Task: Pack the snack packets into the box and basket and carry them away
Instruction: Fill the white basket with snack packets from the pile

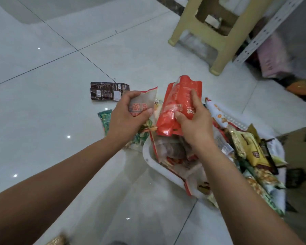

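One wide-angle camera, worn on the person's head, supplies the only view. It faces forward and steeply down onto the tiled floor, close enough that both forearms run in from the bottom edge and fill much of the lower frame. The left grip, holding a pale packet, and the right grip, holding a red packet, sit near the centre, close to the lens. The white basket lies low and right; a beige stool and a shelf upright mark the far top right.
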